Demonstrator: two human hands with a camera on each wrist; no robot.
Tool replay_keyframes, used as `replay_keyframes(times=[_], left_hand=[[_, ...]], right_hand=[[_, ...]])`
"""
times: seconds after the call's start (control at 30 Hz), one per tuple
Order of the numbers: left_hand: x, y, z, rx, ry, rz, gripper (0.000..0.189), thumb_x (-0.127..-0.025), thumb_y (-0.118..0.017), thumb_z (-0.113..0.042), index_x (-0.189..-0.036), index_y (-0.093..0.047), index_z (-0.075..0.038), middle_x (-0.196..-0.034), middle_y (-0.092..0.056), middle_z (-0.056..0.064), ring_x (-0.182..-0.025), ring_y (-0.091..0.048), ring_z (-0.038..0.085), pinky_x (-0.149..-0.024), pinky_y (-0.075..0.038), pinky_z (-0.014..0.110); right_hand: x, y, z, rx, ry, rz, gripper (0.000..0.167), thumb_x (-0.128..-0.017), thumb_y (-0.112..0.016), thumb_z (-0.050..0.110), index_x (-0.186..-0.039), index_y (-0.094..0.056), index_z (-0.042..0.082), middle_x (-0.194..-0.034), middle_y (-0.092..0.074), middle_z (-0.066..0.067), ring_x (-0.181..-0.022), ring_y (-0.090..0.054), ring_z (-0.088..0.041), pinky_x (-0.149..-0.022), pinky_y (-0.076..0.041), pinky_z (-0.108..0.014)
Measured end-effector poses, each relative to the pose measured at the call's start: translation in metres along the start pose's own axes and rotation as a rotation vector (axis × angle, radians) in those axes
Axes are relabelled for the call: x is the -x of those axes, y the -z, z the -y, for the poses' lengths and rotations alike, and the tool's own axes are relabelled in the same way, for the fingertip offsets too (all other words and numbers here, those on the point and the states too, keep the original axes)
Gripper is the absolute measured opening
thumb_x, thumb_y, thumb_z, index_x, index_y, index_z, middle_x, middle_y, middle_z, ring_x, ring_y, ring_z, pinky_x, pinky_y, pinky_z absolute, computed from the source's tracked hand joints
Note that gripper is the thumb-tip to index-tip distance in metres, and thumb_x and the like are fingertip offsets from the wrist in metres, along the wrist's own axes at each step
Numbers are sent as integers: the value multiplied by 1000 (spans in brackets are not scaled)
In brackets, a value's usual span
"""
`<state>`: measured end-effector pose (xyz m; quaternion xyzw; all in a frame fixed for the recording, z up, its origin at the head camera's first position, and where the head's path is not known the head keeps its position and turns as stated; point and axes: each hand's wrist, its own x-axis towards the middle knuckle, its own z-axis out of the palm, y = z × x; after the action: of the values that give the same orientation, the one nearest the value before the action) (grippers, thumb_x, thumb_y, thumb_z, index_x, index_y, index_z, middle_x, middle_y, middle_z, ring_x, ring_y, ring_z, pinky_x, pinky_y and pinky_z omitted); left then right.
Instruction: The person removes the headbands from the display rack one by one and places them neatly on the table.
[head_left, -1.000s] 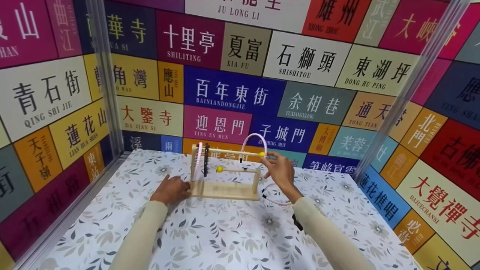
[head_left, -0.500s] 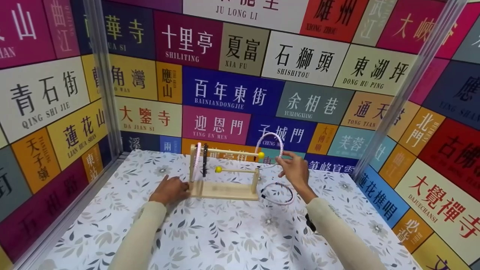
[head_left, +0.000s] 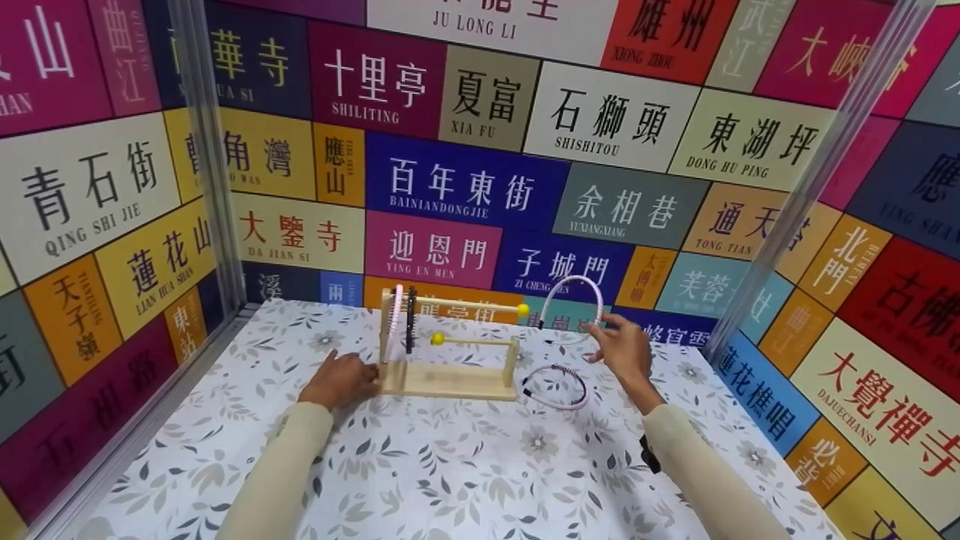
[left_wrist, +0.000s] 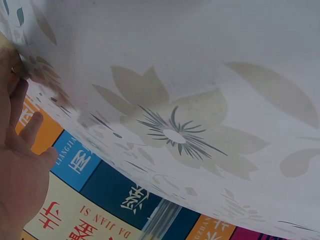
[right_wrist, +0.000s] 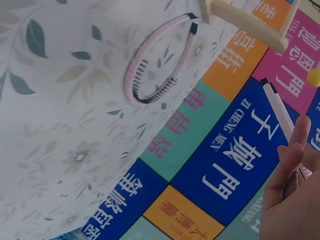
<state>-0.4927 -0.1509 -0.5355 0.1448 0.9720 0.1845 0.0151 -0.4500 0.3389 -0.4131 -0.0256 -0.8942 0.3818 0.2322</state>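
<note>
My right hand [head_left: 626, 352] pinches a pink headband [head_left: 577, 278] by one side, holding it upright in the air. In the right wrist view this headband [right_wrist: 280, 107] shows a black tip. The held band is apart from the wooden stand [head_left: 450, 381], to the right of its rods. On the stand's upper rod hang a pink headband [head_left: 394, 319] and a black toothed headband [head_left: 411, 322], both near the left post. My left hand [head_left: 341, 381] grips the left end of the stand's base; its fingertips are partly hidden.
Another pink headband [head_left: 568, 407] with dark teeth lies on the floral-patterned table [head_left: 450, 465], right of the stand. A yellow knob [head_left: 523, 309] caps the upper rod, and another yellow knob [head_left: 437, 339] caps the lower rod. Sign-covered walls enclose the table's back and sides.
My right hand has moved right with the pink headband, from around the upper rod's knob to well beyond it. The left hand and the stand have stayed in place.
</note>
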Motion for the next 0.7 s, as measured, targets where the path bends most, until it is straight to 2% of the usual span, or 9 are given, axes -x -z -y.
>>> replay_keyframes(times=[0.17,0.33,0.43,0.53,0.7], left_hand=[[-1,0,1,12,-3,4,31,-96,-74,-28,-124,-77,-15,-133,-70,3,-132,-56,31,-128,-6,63],[0,0,1,19,5,15,31,-96,-75,-29,-124,-77,-16,-133,-70,2,-134,-55,31,-128,-5,63],[0,0,0,6,10,21,32,-97,-74,-30,-125,-77,-17,-133,-70,1,-134,-55,30,-128,-5,62],[0,1,-2,-10,-11,10,30,-97,-74,-28,-123,-78,-16,-129,-72,2,-130,-58,31,-127,-7,65],[-1,2,-2,-23,-27,-14,27,-96,-73,-27,-120,-79,-14,-124,-74,4,-126,-61,33,-126,-11,67]], right_hand=[[3,4,-24,23,-72,10,48,-99,-72,35,-138,-65,8,-111,-77,-18,-52,-71,-16,-42,-44,-26],[10,6,-49,38,-141,34,52,-99,-70,38,-140,-63,8,-104,-79,-15,-54,-71,-17,-46,-46,-28],[16,8,-64,46,-161,42,53,-99,-70,39,-140,-63,7,-101,-79,-15,-54,-71,-16,-45,-47,-29],[22,10,-77,41,-170,55,51,-100,-69,36,-140,-63,6,-104,-79,-15,-54,-71,-15,-46,-49,-29],[33,9,-89,-3,-194,91,47,-101,-68,31,-138,-63,2,-107,-78,-18,-55,-71,-15,-46,-50,-26]])
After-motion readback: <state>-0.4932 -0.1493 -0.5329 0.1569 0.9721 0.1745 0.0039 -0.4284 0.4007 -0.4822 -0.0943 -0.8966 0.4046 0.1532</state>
